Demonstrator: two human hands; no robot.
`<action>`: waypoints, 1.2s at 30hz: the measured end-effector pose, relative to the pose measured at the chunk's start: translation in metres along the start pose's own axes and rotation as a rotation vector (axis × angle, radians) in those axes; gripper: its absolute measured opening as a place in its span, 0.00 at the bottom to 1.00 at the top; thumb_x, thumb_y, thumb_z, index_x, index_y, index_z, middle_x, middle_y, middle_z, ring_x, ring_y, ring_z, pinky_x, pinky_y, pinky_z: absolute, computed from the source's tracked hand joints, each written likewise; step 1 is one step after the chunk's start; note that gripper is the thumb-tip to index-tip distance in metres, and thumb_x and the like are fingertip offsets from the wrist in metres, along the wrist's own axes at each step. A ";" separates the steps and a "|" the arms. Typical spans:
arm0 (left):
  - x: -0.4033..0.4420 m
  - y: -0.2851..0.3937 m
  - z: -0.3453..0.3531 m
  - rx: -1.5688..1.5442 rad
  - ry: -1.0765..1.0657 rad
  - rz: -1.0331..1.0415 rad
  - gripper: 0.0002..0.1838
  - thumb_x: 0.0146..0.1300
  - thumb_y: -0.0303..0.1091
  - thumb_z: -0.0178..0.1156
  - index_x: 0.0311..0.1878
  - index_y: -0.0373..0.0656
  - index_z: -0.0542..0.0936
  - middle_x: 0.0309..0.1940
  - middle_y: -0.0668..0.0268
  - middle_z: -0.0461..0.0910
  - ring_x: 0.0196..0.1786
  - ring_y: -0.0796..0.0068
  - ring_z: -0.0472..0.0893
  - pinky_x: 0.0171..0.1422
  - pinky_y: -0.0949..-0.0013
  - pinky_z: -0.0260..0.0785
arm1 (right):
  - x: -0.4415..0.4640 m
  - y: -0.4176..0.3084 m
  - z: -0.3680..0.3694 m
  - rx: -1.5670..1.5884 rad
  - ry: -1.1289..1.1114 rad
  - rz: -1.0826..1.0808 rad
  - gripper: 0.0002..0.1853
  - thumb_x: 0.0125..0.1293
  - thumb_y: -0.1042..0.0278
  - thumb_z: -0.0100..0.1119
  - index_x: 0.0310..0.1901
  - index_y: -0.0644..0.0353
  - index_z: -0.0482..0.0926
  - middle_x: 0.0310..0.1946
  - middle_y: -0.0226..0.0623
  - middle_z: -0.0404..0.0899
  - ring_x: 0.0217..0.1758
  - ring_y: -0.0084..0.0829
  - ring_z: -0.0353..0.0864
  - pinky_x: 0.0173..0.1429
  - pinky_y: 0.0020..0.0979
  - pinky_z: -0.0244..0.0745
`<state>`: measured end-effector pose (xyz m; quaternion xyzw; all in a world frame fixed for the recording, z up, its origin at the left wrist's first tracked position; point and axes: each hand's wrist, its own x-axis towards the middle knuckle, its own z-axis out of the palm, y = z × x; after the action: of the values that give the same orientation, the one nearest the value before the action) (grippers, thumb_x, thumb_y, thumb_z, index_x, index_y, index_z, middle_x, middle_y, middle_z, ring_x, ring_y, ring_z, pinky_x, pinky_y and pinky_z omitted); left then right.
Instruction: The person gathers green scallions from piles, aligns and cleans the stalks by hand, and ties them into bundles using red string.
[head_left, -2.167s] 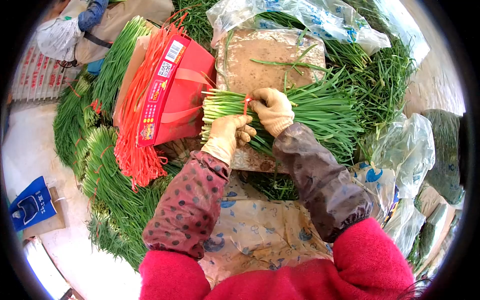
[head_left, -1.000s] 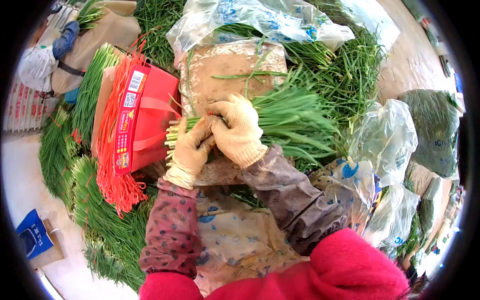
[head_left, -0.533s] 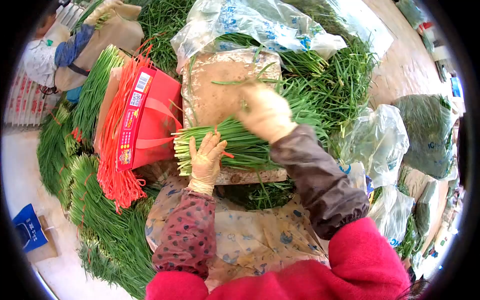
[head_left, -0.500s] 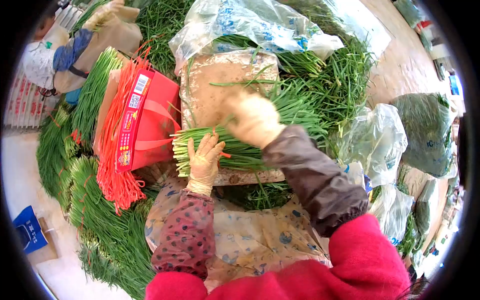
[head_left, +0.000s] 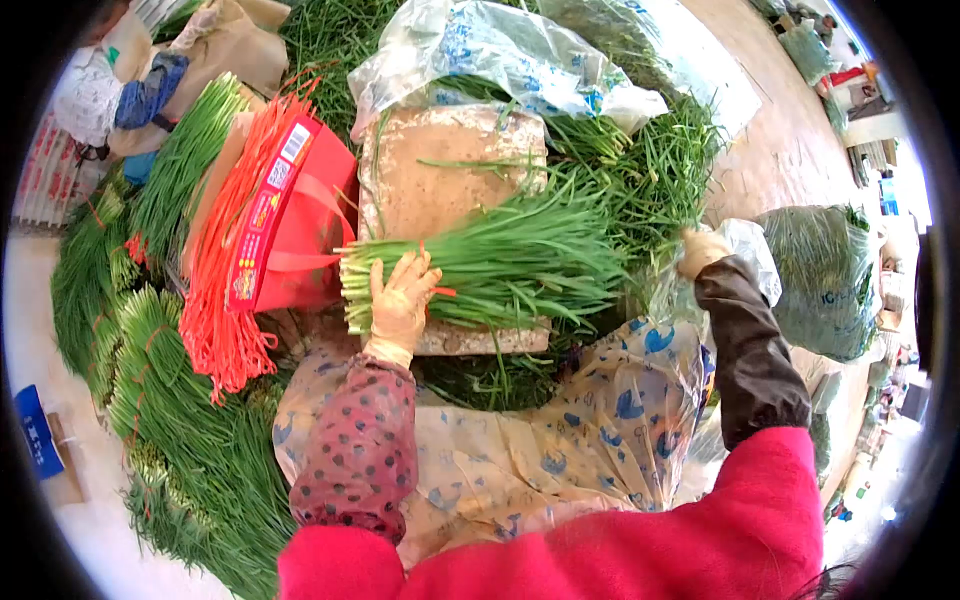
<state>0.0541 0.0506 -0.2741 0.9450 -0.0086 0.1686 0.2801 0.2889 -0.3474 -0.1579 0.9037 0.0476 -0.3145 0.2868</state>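
Observation:
A bunch of green chives (head_left: 520, 255) lies across a worn, soil-stained board (head_left: 430, 170), its pale stem ends at the left. A red tie shows around the bunch near those ends. My left hand (head_left: 398, 305), in a pale glove, rests on the stem end with its fingers stretched out over the stalks. Off to the right, my right hand (head_left: 705, 252), also gloved, is closed beside a clear plastic bag (head_left: 752, 250). Whatever its fingers hold, if anything, is hidden.
Red ties (head_left: 225, 290) hang over a red bag (head_left: 310, 220) left of the board. Tied chive bundles (head_left: 190, 400) are heaped at the lower left. Loose chives (head_left: 660, 180) and plastic sheeting (head_left: 500, 50) lie behind. Another person's sleeve (head_left: 150, 92) shows at upper left.
My right hand has swung from above the bunch out to the right, away from the board. My left hand stays on the stem end. The view has shifted slightly.

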 end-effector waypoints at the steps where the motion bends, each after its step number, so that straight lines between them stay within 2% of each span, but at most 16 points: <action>1: 0.000 0.001 0.000 0.001 0.003 0.006 0.19 0.56 0.25 0.62 0.51 0.57 0.80 0.57 0.66 0.79 0.64 0.60 0.73 0.74 0.48 0.44 | -0.020 -0.003 -0.025 0.022 0.060 0.041 0.30 0.56 0.58 0.64 0.60 0.60 0.70 0.50 0.46 0.79 0.54 0.40 0.80 0.55 0.36 0.76; 4: -0.002 -0.001 0.001 0.019 0.006 0.004 0.19 0.55 0.25 0.63 0.51 0.56 0.81 0.57 0.66 0.79 0.64 0.61 0.73 0.74 0.49 0.44 | -0.060 -0.051 -0.041 0.351 0.837 -0.512 0.25 0.52 0.63 0.69 0.52 0.62 0.75 0.40 0.44 0.80 0.42 0.38 0.81 0.47 0.37 0.78; 7: 0.003 -0.001 0.000 0.038 0.028 0.026 0.17 0.53 0.28 0.65 0.47 0.53 0.82 0.54 0.65 0.80 0.62 0.63 0.75 0.71 0.46 0.48 | -0.132 -0.167 -0.056 0.476 0.790 -0.843 0.36 0.46 0.71 0.67 0.60 0.60 0.67 0.58 0.48 0.70 0.61 0.42 0.71 0.61 0.44 0.68; 8: 0.004 0.002 -0.003 0.036 0.019 0.014 0.17 0.53 0.27 0.65 0.47 0.53 0.82 0.54 0.66 0.80 0.62 0.63 0.75 0.72 0.46 0.48 | -0.149 -0.195 -0.069 0.421 0.513 -0.976 0.40 0.47 0.68 0.70 0.65 0.60 0.64 0.65 0.48 0.64 0.66 0.45 0.66 0.66 0.48 0.63; 9: 0.006 0.003 -0.006 0.037 0.007 0.001 0.16 0.53 0.27 0.65 0.47 0.53 0.82 0.54 0.66 0.80 0.62 0.63 0.75 0.72 0.46 0.47 | -0.141 -0.231 -0.032 0.313 0.919 -1.008 0.38 0.49 0.66 0.68 0.63 0.61 0.65 0.64 0.50 0.65 0.66 0.47 0.66 0.65 0.48 0.63; 10: 0.008 0.000 -0.004 0.045 0.003 0.002 0.16 0.53 0.27 0.65 0.47 0.53 0.82 0.54 0.66 0.80 0.62 0.63 0.75 0.72 0.46 0.47 | -0.147 -0.239 -0.042 0.680 0.826 -1.167 0.35 0.52 0.63 0.66 0.62 0.61 0.66 0.63 0.52 0.65 0.64 0.49 0.68 0.63 0.46 0.67; 13: -0.001 -0.004 0.004 -0.001 0.054 0.004 0.20 0.51 0.24 0.66 0.48 0.55 0.82 0.54 0.67 0.81 0.63 0.65 0.75 0.74 0.48 0.42 | -0.118 -0.250 -0.077 0.893 0.524 -0.847 0.28 0.55 0.60 0.65 0.56 0.62 0.71 0.60 0.48 0.67 0.56 0.47 0.73 0.57 0.42 0.72; 15: -0.004 -0.006 0.008 -0.012 0.063 0.000 0.21 0.50 0.23 0.66 0.48 0.56 0.82 0.54 0.67 0.81 0.63 0.64 0.75 0.74 0.48 0.42 | -0.078 -0.250 -0.090 0.552 0.605 -0.615 0.26 0.55 0.59 0.65 0.53 0.60 0.74 0.56 0.45 0.71 0.52 0.46 0.74 0.53 0.43 0.73; 18: 0.001 0.000 0.000 -0.007 0.029 0.008 0.19 0.52 0.27 0.66 0.48 0.57 0.82 0.55 0.67 0.80 0.63 0.63 0.75 0.73 0.48 0.44 | -0.029 -0.251 -0.075 0.284 0.783 -0.698 0.12 0.57 0.60 0.63 0.39 0.56 0.83 0.53 0.40 0.75 0.50 0.45 0.75 0.51 0.43 0.73; 22: 0.002 0.001 -0.003 0.000 -0.030 -0.029 0.17 0.58 0.29 0.62 0.50 0.57 0.80 0.57 0.66 0.79 0.64 0.60 0.74 0.73 0.46 0.44 | -0.012 -0.247 -0.078 0.443 0.614 -0.896 0.08 0.58 0.66 0.58 0.34 0.56 0.85 0.47 0.38 0.81 0.48 0.45 0.78 0.54 0.40 0.74; 27: 0.000 -0.003 0.005 -0.028 0.018 -0.012 0.20 0.54 0.24 0.63 0.50 0.58 0.81 0.57 0.65 0.79 0.65 0.62 0.73 0.74 0.48 0.42 | 0.018 -0.191 -0.093 0.867 0.180 -0.144 0.14 0.62 0.61 0.53 0.42 0.56 0.85 0.41 0.46 0.83 0.45 0.41 0.84 0.53 0.37 0.76; 29: 0.004 0.001 0.002 0.046 0.055 0.007 0.17 0.51 0.29 0.66 0.46 0.56 0.82 0.53 0.69 0.81 0.61 0.66 0.76 0.72 0.46 0.48 | 0.010 -0.160 -0.106 0.544 0.199 0.011 0.24 0.63 0.55 0.58 0.59 0.55 0.75 0.62 0.47 0.70 0.56 0.46 0.77 0.57 0.41 0.74; 30: 0.003 0.001 0.003 0.042 0.058 0.000 0.17 0.51 0.29 0.66 0.46 0.56 0.82 0.53 0.69 0.81 0.61 0.66 0.76 0.72 0.46 0.48 | -0.006 -0.152 -0.099 0.463 0.476 -0.014 0.30 0.62 0.53 0.61 0.63 0.56 0.69 0.67 0.47 0.60 0.61 0.49 0.72 0.61 0.44 0.72; 33: 0.004 -0.001 0.003 -0.025 0.015 -0.029 0.20 0.54 0.25 0.64 0.50 0.58 0.81 0.57 0.67 0.79 0.65 0.62 0.73 0.74 0.48 0.43 | -0.066 -0.181 -0.072 0.558 0.912 -0.422 0.39 0.51 0.57 0.70 0.63 0.63 0.65 0.66 0.52 0.61 0.63 0.47 0.69 0.62 0.43 0.69; 35: 0.004 -0.003 0.001 -0.023 -0.010 -0.012 0.18 0.56 0.28 0.63 0.51 0.56 0.81 0.58 0.67 0.79 0.66 0.62 0.72 0.74 0.47 0.43 | -0.116 -0.233 -0.043 0.434 0.883 -0.671 0.45 0.37 0.62 0.74 0.61 0.64 0.66 0.58 0.49 0.68 0.60 0.50 0.70 0.61 0.50 0.67; 36: 0.007 -0.005 -0.003 0.031 -0.088 -0.019 0.15 0.61 0.33 0.59 0.53 0.51 0.80 0.61 0.65 0.76 0.67 0.62 0.70 0.74 0.48 0.43 | -0.150 -0.247 -0.055 0.461 0.626 -0.832 0.43 0.38 0.66 0.72 0.61 0.61 0.67 0.58 0.47 0.67 0.63 0.49 0.68 0.61 0.53 0.64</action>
<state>0.0598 0.0568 -0.2719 0.9558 -0.0091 0.1242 0.2664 0.1333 -0.0980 -0.1544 0.8980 0.4126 -0.1204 -0.0936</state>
